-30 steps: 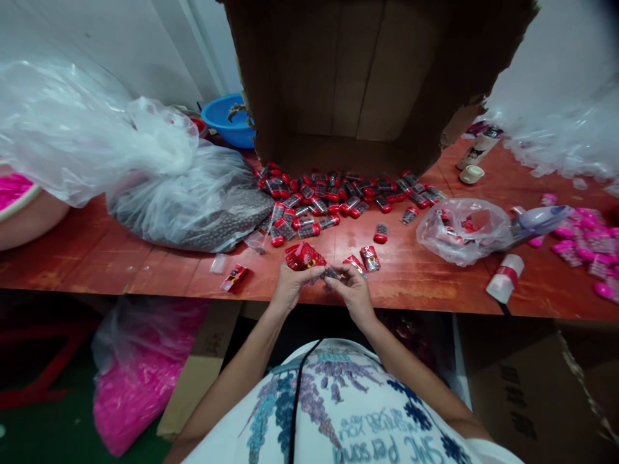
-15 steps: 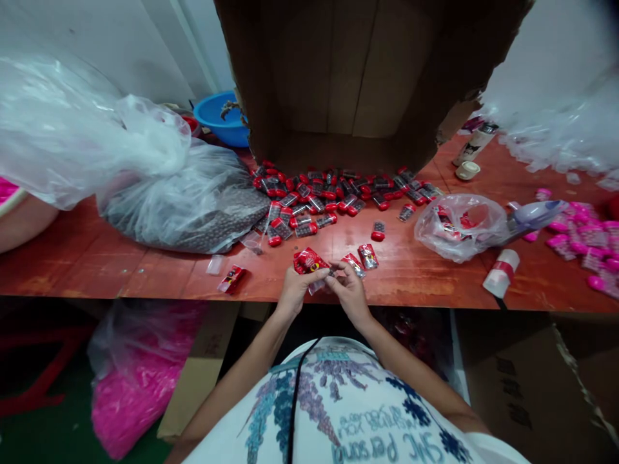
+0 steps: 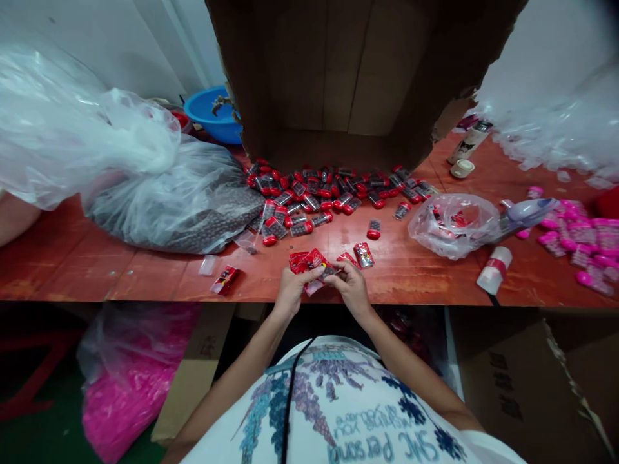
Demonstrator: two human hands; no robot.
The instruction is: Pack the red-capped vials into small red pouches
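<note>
My left hand (image 3: 291, 288) is closed around several red printed labels (image 3: 305, 261), fanned out over the table's front edge. My right hand (image 3: 352, 288) meets it from the other side, its fingers pinched at a small clear container of dark beads (image 3: 329, 270), partly hidden by the fingers. Just past my right hand lie a red-labelled packet (image 3: 363, 255) and another partly covered one. To the left a small stack of red labels (image 3: 225, 280) rests near the edge. Farther back is a heap of red-capped clear containers (image 3: 309, 193) filled with dark beads.
A large cardboard box (image 3: 358, 71) lies open toward me behind the heap. At left is a clear bag of dark beads (image 3: 178, 206); at right, a plastic bag (image 3: 452, 225) with a scoop (image 3: 527, 216), a wrapped roll (image 3: 494, 270) and pink containers (image 3: 580, 232).
The red labels in my left hand have spread into a wider fan, and my right fingers have shifted slightly on the small container. The whole view has moved a little.
</note>
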